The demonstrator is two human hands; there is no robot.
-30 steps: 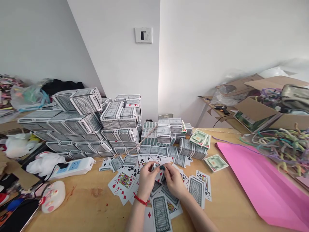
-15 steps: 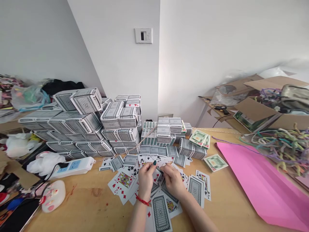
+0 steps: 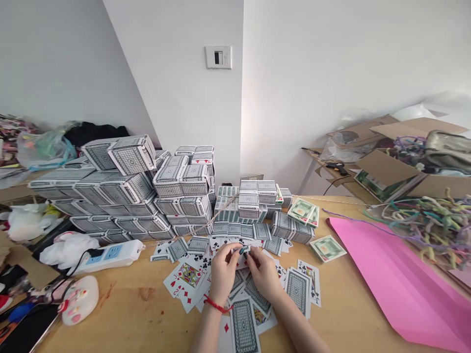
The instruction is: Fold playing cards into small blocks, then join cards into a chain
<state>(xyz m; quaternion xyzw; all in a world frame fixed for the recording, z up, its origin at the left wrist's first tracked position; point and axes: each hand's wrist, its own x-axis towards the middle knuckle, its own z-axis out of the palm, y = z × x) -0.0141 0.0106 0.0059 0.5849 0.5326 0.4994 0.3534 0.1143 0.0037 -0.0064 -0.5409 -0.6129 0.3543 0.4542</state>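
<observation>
Pale walls [image 3: 184, 88] met in a vertical corner behind a wooden table [image 3: 125, 299], with a switch plate [image 3: 218, 57] just left of the corner. At the far left, jumbled clutter ran out of view, its pieces hard to make out. Next lay a white power strip [image 3: 110, 256] with a plug in it, partly behind a crumpled white bag [image 3: 69, 249], and nearer, a rounded white object [image 3: 81, 300] with pink marks. Stacked blocks [image 3: 132, 154] patterned like card backs stood along the rear, the hindmost partly covered.

At the middle, the left hand [image 3: 222, 274] arched inward above scattered cards [image 3: 244, 323], a red bracelet [image 3: 218, 305] at its wrist. Its index finger and thumb were bent nearly together, pinching at a held card [image 3: 242, 264] with red print, which sat between the two hands. Most of that card was covered, so its full shape could not be told. The right hand [image 3: 264, 275] faced it, fingers curled and thumb closed in on the card; its lower fingers were tucked from sight. Both forearms were cut off by the bottom edge.

Further right lay green packs [image 3: 327, 248], a pink sheet [image 3: 393, 289], tangled fuzzy strands [image 3: 441, 228] and an open cardboard box [image 3: 441, 186].
</observation>
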